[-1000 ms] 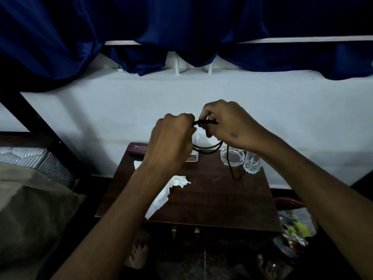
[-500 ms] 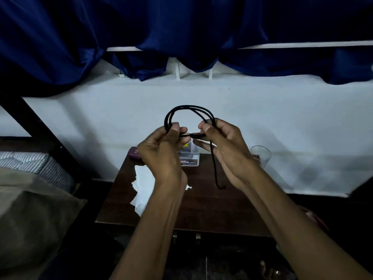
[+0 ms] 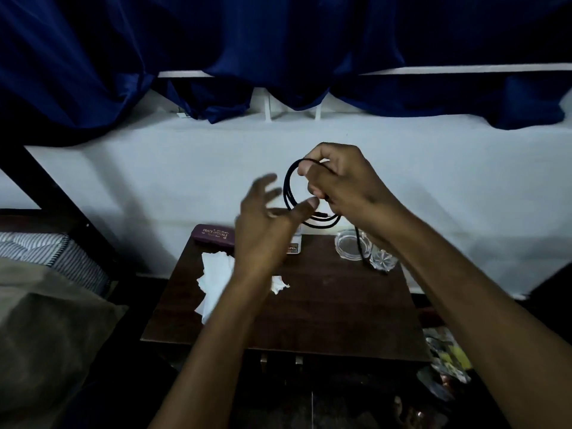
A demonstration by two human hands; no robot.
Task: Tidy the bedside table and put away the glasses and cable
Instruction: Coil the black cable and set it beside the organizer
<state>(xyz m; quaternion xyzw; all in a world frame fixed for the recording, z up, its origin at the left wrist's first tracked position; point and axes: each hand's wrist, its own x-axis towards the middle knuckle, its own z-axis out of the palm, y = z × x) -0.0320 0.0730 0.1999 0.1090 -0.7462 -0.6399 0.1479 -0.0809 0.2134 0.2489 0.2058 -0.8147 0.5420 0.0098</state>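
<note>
My right hand (image 3: 340, 184) grips a black cable (image 3: 289, 193) wound into a coil, held above the back of the dark wooden bedside table (image 3: 325, 311). One loose end of the cable hangs down in front of the glassware. My left hand (image 3: 266, 224) is beside the coil with fingers spread and blurred, its thumb near the coil's lower edge. A maroon glasses case (image 3: 213, 236) lies at the table's back left corner. Crumpled white tissues (image 3: 216, 274) lie on the left side, partly hidden by my left forearm.
A clear glass dish (image 3: 348, 246) and a cut-glass tumbler (image 3: 382, 260) stand at the back right. A small box (image 3: 292, 247) sits behind my left hand. A bed with striped pillow (image 3: 46, 252) is on the left. A bag of items (image 3: 445, 360) lies right of the table.
My left hand has let go of the cable and opened, dropping lower. My right hand now holds the coil alone and has turned it upright, higher and to the right.
</note>
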